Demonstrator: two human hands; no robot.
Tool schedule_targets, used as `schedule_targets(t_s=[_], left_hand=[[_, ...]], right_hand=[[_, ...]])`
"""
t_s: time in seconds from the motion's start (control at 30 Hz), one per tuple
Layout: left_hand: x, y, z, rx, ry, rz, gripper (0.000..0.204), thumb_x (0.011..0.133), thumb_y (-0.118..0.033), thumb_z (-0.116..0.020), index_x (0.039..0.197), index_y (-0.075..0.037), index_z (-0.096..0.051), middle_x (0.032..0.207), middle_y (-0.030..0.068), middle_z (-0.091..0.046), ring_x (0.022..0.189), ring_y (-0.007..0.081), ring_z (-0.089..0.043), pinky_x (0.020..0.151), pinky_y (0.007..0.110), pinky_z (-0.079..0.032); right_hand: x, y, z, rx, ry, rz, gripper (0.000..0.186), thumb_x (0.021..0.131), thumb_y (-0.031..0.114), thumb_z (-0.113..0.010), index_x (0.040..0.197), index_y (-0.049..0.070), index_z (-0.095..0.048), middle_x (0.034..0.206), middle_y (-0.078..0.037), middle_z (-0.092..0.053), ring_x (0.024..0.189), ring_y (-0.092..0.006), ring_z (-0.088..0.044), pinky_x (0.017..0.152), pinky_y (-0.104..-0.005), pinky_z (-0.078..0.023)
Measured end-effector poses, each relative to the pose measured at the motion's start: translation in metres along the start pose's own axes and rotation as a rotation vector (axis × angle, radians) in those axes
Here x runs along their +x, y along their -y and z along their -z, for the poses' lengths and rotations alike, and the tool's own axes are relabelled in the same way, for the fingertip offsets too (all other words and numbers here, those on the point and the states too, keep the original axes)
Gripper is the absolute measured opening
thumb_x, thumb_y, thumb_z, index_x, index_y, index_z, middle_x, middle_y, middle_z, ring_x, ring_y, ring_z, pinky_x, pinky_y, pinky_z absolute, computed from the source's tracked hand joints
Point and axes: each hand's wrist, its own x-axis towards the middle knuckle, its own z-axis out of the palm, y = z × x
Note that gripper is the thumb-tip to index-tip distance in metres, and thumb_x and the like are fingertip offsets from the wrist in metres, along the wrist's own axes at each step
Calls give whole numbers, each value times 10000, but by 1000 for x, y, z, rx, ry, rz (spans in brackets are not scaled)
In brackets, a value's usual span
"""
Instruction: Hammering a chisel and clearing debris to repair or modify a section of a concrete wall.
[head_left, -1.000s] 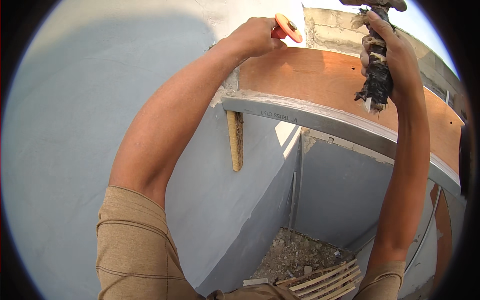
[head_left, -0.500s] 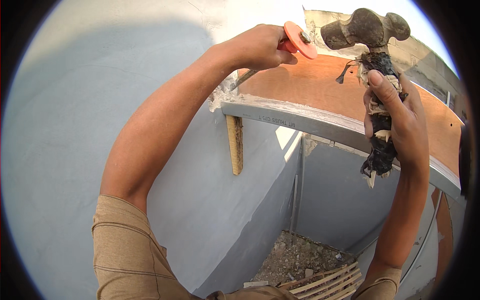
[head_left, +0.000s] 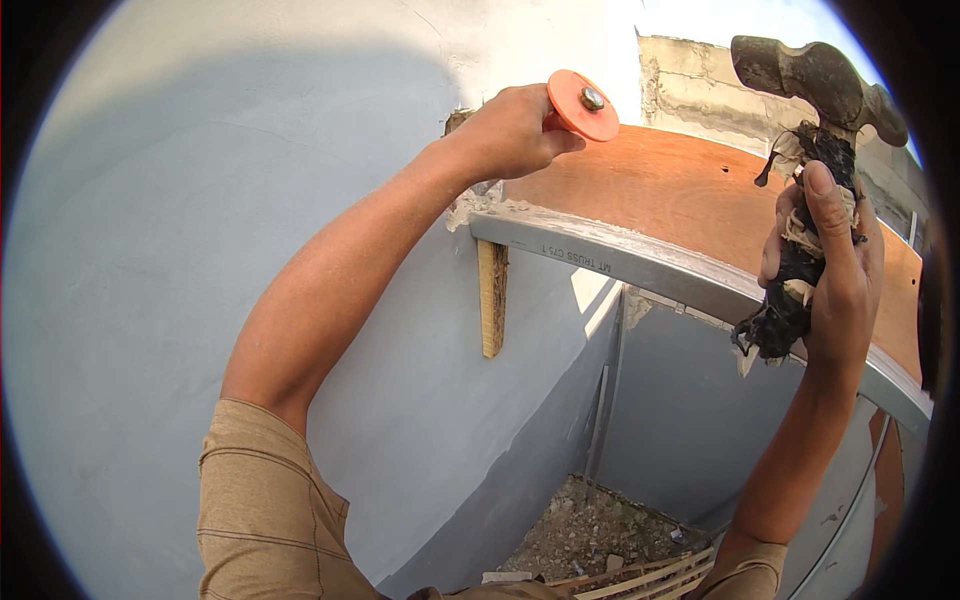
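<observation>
My left hand (head_left: 515, 130) is closed around the grip of a chisel just below its round orange guard (head_left: 575, 105). The chisel's metal striking end (head_left: 592, 99) sticks out of the guard, while its blade is hidden behind my hand and wrist. This hand is at the broken wall corner, above the end of a metal truss channel (head_left: 620, 255). My right hand (head_left: 840, 260) grips a ball-peen hammer (head_left: 815, 78) by its handle, which is wrapped in torn black and pale material. The hammer head is raised, to the right of the guard and apart from it.
A brown wooden board (head_left: 640, 185) runs along the channel. A wood wedge (head_left: 492, 300) hangs under the channel beside the grey wall (head_left: 130, 270). Far below are rubble-strewn ground (head_left: 590, 530) and wooden slats (head_left: 650, 578). A block wall (head_left: 700, 85) rises behind.
The hammer in my right hand has moved right, away from the chisel. The whole view has shifted a little, and the chisel shaft seen below my left hand before is now hidden.
</observation>
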Motion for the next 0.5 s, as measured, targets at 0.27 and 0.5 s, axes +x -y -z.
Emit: schedule_targets(t_s=[0.27,0.5], left_hand=[[6,6,-2,55,36,-2,341,837,-216,-710,1101,-14,-632,1001,132,-694,921,251,-649,838,357,-493],[-9,-2,16,10,-63,-2,302,841,-205,-716,1069,-18,-650,936,101,-700,854,182,-646,780,334,-499]], right_hand=[[30,-5,-57,-89,-145,122,313,970,299,-542,995,-12,-552,728,-77,-567,569,-132,-595,468,-262,-500],[4,-26,-32,4,87,-235,355,914,368,-632,932,27,-533,656,-33,-523,438,-106,-523,392,-241,-439]])
